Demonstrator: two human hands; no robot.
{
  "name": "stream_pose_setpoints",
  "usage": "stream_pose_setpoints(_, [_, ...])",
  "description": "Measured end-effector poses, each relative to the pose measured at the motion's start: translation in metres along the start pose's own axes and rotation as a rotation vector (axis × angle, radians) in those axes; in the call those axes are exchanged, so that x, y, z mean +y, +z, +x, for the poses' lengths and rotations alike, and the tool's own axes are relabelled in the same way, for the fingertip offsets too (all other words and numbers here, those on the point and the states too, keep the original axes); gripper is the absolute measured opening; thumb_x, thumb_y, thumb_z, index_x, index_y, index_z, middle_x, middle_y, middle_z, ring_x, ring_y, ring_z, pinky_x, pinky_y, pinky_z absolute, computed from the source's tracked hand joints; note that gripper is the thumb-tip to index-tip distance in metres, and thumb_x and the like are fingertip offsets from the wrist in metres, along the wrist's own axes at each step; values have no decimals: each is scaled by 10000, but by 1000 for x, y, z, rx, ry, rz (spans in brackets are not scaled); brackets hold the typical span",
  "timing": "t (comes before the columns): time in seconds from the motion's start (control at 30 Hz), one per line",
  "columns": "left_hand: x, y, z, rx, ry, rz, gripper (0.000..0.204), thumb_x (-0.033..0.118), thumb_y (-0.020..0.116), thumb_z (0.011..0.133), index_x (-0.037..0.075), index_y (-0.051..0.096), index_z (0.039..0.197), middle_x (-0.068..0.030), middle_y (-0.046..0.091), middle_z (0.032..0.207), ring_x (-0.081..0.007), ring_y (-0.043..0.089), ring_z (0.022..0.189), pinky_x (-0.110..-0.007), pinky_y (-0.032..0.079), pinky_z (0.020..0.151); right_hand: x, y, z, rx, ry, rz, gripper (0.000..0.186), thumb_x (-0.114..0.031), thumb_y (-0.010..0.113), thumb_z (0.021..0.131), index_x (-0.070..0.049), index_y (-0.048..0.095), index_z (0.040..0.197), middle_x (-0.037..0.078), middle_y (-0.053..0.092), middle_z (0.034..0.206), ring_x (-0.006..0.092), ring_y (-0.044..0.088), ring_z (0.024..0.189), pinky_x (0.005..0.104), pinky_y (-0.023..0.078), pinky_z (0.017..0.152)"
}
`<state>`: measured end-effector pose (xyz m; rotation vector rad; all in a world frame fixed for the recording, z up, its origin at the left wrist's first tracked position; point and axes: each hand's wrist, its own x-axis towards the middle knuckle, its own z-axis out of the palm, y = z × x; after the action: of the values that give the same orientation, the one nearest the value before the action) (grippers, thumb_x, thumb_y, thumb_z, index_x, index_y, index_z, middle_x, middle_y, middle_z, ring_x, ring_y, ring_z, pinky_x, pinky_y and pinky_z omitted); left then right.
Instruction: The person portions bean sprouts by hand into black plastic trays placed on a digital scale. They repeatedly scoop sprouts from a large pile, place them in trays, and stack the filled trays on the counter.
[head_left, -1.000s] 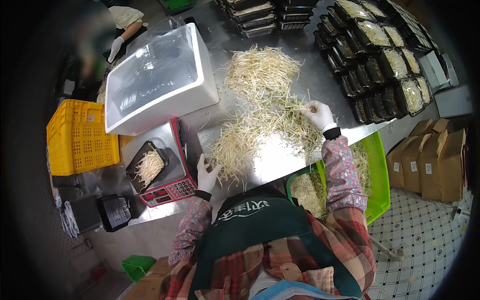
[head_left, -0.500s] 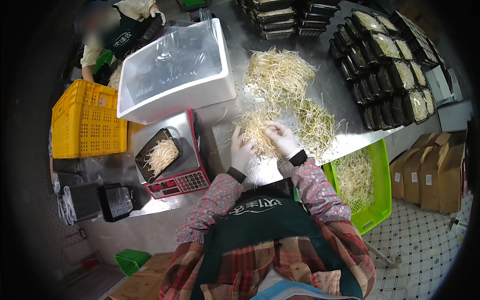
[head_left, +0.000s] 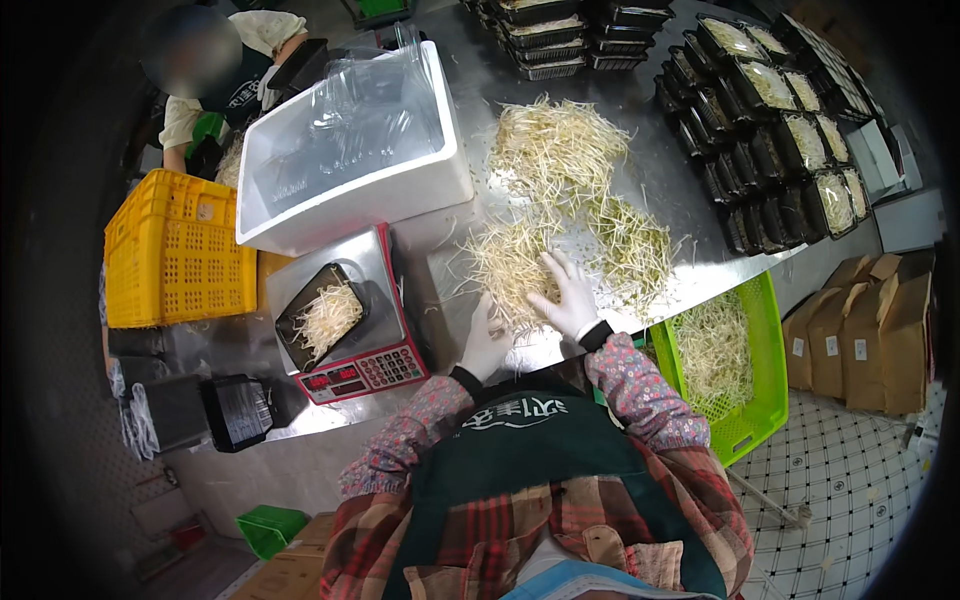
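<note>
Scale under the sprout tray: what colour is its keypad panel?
The keypad panel is red; the current head view shows it best.

Loose pale sprouts [head_left: 560, 180] lie mid-frame on the steel counter [head_left: 652, 150]. Left of them, a rectangular black plastic tray [head_left: 290, 330] sits on a red-edged metal scale [head_left: 368, 262].

Head-worn fisheye, facing down, wide view

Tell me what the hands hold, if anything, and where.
The left hand and right hand are against the near part of the sprouts; whether they grip any cannot be told.
</note>
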<state>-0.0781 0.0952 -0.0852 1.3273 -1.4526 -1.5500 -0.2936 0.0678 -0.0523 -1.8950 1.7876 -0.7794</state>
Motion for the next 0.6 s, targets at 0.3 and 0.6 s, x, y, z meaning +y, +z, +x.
stream_pose_setpoints(0.3, [63, -33, 129, -301, 253, 1142, 1225, 358, 898, 538, 191, 214, 1540, -156, 261, 1553, -440, 327, 1357, -559, 403, 1039, 32, 23, 13, -161, -25, -379, 904, -384, 751, 764, -183, 291, 1516, 193, 352, 1503, 411, 425, 1312, 494, 470, 953])
stream_pose_setpoints(0.6, [27, -47, 138, 26, 343, 712, 319, 140, 715, 765, 84, 664, 1075, -105, 634, 1005, -319, 625, 968, -411, 507, 859, 74, -92, 47, -200, 251, -205, 572, -265, 717, 801, -188, 535, 1338, 111, 559, 1268, 301, 611, 1086, 399, 525, 894])
